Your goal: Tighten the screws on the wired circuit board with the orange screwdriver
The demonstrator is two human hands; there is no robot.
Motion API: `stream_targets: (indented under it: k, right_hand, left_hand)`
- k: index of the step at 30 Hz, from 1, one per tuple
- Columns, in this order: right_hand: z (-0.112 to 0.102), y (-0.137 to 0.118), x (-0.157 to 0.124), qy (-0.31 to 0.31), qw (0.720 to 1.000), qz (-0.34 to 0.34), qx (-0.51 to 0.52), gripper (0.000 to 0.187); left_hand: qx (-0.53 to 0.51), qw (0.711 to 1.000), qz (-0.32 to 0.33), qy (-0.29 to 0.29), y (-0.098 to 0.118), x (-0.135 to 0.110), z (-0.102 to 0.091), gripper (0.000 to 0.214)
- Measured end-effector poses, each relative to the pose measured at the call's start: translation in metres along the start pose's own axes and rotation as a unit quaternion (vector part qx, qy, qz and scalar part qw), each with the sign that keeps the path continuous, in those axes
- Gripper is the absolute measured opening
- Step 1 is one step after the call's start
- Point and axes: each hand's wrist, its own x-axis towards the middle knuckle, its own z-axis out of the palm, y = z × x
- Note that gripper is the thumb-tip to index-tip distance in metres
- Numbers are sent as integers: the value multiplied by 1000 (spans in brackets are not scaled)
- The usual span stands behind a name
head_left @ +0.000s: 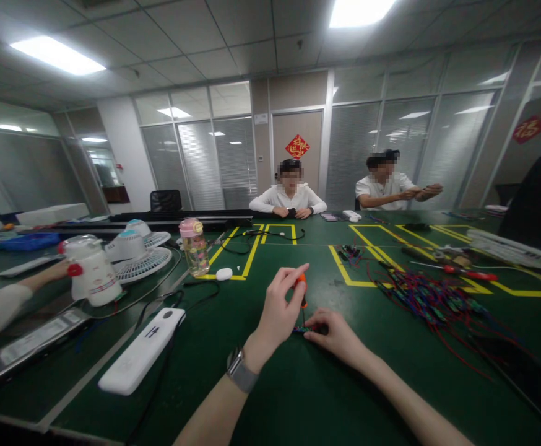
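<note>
My left hand (280,308), with a watch on its wrist, is raised over the green table (298,384) and pinches the orange handle of a small screwdriver (302,286), held upright with its tip pointing down. My right hand (333,331) rests on the table just to the right, fingers closed on a small dark part with coloured wires (302,329) right under the screwdriver tip. The part is mostly hidden by the fingers.
A pile of red and blue wires (431,297) lies to the right, with a red-handled tool (468,273) behind it. A white power strip (140,356), a white jug (91,269), fans (135,251) and a pink-capped bottle (194,246) stand left. Two people sit across; another person's arm (1,303) is at far left.
</note>
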Motion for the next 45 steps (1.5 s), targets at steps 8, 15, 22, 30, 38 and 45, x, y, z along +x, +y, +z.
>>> stream_targets:
  k: [8,15,22,30,38,45]
  right_hand:
    - [0,2,0,4,1000,14,18,14]
    - [-1,0,-1,7,999,27,32,15]
    - [0,1,0,2,999,30,30,11]
    - [0,-1,0,6,999,30,31,10]
    - [-1,0,0,6,999,31,32,14]
    - [-3,-3,-1,6,999,21,23,10]
  left_hand:
    - [22,999,3,30,1,0,1,24]
    - [-1,1000,16,26,2,0,0,27]
    - [3,1000,-3,20,0,0,1,32]
    - [16,1000,7,21,0,0,2,31]
    - [31,999,11,35,-1,-1,1,24]
    - [6,1000,2,10,-1,0,-1,34]
